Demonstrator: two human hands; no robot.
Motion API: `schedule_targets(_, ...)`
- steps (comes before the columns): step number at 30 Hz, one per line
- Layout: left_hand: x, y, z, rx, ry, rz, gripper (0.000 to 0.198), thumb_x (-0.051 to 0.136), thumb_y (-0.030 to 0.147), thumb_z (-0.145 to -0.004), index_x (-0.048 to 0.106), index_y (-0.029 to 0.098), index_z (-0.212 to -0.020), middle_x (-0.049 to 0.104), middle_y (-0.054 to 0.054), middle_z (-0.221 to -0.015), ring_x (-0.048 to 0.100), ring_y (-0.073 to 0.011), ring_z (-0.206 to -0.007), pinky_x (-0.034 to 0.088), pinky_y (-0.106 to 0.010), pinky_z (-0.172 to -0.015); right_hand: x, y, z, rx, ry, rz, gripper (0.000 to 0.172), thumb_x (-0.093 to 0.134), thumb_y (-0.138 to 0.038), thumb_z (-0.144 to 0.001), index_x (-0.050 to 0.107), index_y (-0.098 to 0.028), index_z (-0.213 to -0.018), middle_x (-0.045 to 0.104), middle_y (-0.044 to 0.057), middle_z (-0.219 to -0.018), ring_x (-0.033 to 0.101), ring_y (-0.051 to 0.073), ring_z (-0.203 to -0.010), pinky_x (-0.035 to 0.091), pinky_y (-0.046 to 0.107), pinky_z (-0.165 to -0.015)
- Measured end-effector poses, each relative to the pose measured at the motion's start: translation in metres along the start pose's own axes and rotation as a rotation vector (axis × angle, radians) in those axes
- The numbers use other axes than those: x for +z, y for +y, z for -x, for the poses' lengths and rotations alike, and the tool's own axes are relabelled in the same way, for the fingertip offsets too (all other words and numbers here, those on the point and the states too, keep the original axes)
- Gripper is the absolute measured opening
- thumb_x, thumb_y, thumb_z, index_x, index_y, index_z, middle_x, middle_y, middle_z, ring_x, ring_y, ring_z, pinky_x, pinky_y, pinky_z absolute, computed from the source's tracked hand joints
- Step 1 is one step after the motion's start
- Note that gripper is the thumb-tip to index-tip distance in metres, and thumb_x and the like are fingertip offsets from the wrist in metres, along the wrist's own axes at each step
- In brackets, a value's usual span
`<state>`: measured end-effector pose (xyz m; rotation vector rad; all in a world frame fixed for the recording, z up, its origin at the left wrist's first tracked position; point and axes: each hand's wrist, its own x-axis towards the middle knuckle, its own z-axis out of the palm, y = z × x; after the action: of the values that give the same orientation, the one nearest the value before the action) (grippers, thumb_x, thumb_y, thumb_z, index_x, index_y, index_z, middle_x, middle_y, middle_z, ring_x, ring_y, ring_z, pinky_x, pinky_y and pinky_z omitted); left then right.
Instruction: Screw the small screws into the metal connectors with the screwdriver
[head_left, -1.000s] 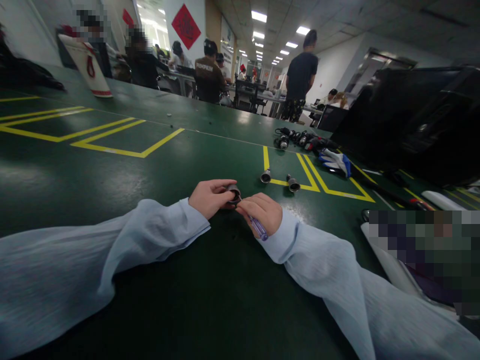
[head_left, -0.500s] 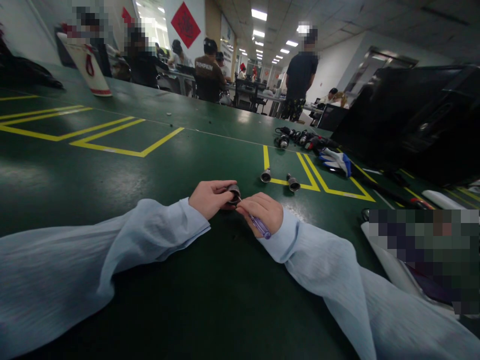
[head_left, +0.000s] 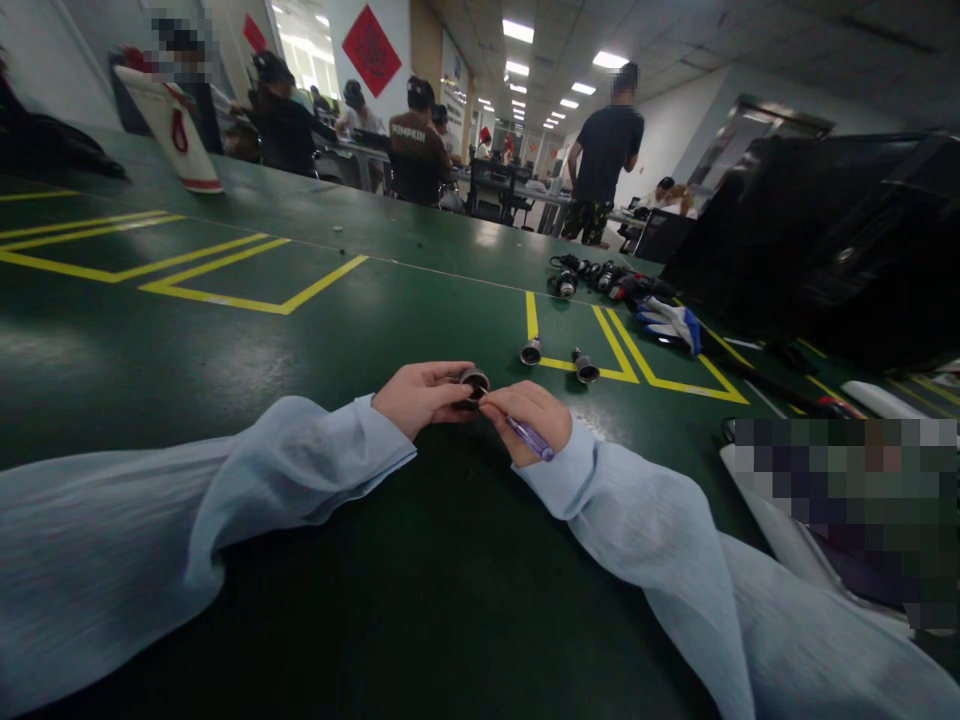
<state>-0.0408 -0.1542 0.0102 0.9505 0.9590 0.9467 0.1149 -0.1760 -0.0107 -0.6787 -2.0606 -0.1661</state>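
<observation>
My left hand is closed around a dark metal cup-shaped part, its round mouth turned towards my right side. In my right hand is a screwdriver with a clear purple handle, pinched near its front. The thin shaft points into the mouth of the metal part; where the tip touches inside is hidden. Both hands are just above the green table. Beyond them lie two similar metal parts, one on the left and another on the right, both with stems.
Dark cabled parts and a blue-and-white glove lie at the back right. A large black monitor-like object is at the right. At the far left a white paper cup leans in view. Yellow tape marks the table. People are in the background.
The screwdriver and my right hand have shifted slightly right, its handle lying flatter. The metal part has turned a little, showing more of its mouth. A standing person in the background has moved slightly.
</observation>
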Motion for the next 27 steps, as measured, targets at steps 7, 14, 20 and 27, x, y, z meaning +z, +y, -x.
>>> schedule_targets(7,0.000,-0.001,-0.001,0.034,0.030,-0.022,0.030,0.058,0.002,-0.066,0.059,0.011,-0.094,0.065,-0.004,-0.077,0.062,-0.0137,-0.065,0.055,-0.027,-0.058,-0.002,-0.002,-0.002,-0.009,0.019,0.011,0.012,0.048,-0.015,-0.079,0.060,-0.015,-0.079,0.067,0.006,-0.073,0.059,0.012,-0.065,0.049,0.025,-0.064)
schedule_targets(14,0.004,0.001,0.001,0.072,0.126,-0.081,0.028,0.056,0.006,-0.067,0.059,0.010,-0.094,0.065,-0.004,-0.070,0.061,-0.0126,-0.059,0.054,-0.027,-0.058,-0.003,-0.003,-0.002,-0.035,0.024,0.021,0.011,0.049,-0.013,-0.079,0.059,-0.013,-0.081,0.067,0.007,-0.073,0.059,0.012,-0.065,0.049,0.025,-0.063)
schedule_targets(20,0.004,0.002,0.001,0.098,0.132,-0.130,0.030,0.059,0.009,-0.065,0.059,0.009,-0.095,0.065,-0.005,-0.073,0.062,-0.0140,-0.061,0.054,-0.030,-0.061,-0.001,-0.001,-0.003,-0.038,0.024,0.032,0.012,0.048,-0.015,-0.079,0.060,-0.014,-0.081,0.067,0.006,-0.073,0.059,0.012,-0.065,0.049,0.025,-0.063)
schedule_targets(27,0.002,0.000,0.000,0.117,0.122,-0.145,0.035,0.063,0.012,-0.062,0.059,0.010,-0.097,0.065,-0.007,-0.081,0.062,-0.0154,-0.069,0.054,-0.026,-0.060,-0.010,-0.012,-0.004,0.256,0.050,-0.210,0.018,0.047,-0.021,-0.079,0.061,-0.015,-0.069,0.065,0.005,-0.063,0.058,0.013,-0.058,0.048,0.027,-0.058)
